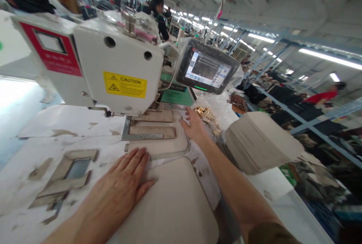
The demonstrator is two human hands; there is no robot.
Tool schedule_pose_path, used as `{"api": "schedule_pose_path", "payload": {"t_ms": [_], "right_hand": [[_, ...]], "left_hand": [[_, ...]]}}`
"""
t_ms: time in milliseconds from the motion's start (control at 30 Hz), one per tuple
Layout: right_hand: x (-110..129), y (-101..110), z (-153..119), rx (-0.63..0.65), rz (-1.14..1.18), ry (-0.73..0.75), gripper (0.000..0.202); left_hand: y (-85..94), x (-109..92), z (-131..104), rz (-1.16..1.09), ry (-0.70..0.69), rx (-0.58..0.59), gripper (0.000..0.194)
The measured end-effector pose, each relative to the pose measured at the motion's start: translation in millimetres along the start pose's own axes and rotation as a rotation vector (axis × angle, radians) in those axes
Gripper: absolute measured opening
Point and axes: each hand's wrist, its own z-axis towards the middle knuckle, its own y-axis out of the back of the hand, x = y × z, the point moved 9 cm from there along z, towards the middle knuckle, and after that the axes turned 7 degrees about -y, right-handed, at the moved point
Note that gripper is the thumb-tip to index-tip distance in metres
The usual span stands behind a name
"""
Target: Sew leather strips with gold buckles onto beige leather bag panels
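My left hand [124, 180] lies flat, palm down, its fingertips at the near edge of a beige panel [166, 145] under the sewing machine head [118, 63]; its thumb rests on a second beige panel [172, 202] closer to me. A metal clamp frame [144, 136] presses on the first panel. With fingers apart, my right hand [194, 123] touches that panel's right edge, beside a heap of small gold metal pieces [207, 117]. Neither hand grips anything.
A stack of beige panels [260, 142] stands at the right. Beyond the machine is a lit control screen [207, 66]. Worn template pieces [68, 172] lie at the left. People are in the background, one in red [322, 97].
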Motion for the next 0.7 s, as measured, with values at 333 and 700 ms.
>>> {"api": "schedule_pose_path", "payload": {"t_ms": [333, 700], "right_hand": [[9, -2, -139, 0.279, -0.092, 0.403, 0.045], [20, 2, -142, 0.201, -0.122, 0.445, 0.043]], "left_hand": [[-2.6, 6, 14, -0.139, 0.030, 0.109, 0.049], [0.3, 6, 23, -0.204, 0.077, 0.161, 0.039]]}}
